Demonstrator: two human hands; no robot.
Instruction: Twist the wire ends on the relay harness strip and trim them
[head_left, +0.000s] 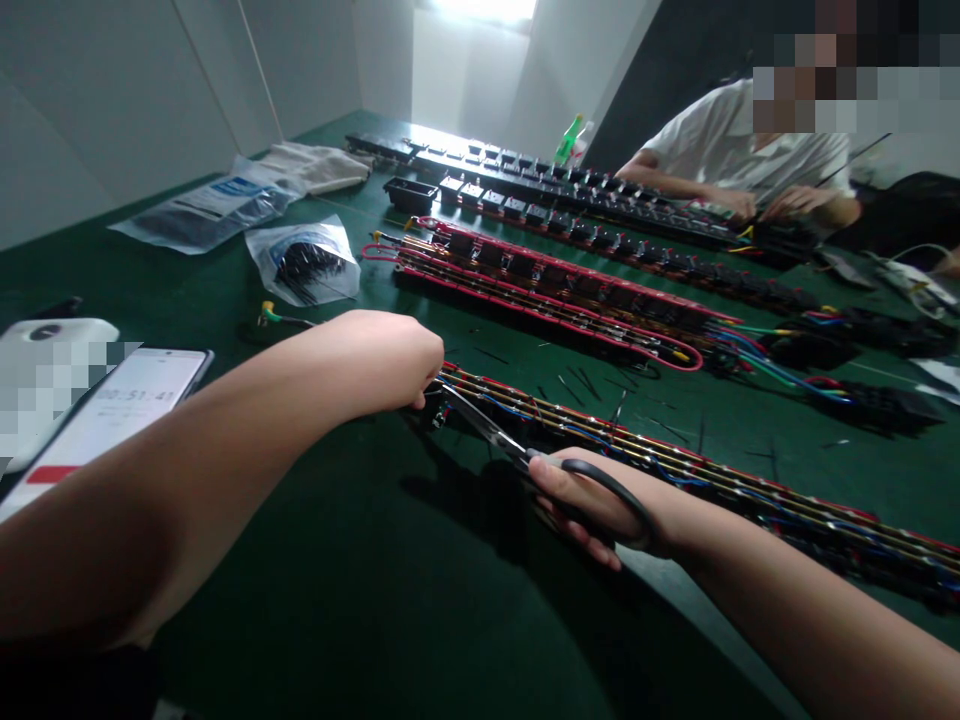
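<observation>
In my right hand is a pair of scissors with black handles, its blades pointing left toward the near end of a long wired strip. That strip carries brass-coloured bars with red and blue wires along it. My left hand is closed at the strip's left end, close to the scissor tips. What its fingers pinch is hidden behind the hand. Cut black cable tie pieces lie scattered just beyond the strip.
Behind lies a red-wired assembly, with further black strips past it. A bag of black cable ties, a larger plastic bag and a phone are on the left. Across the table a person works with both hands.
</observation>
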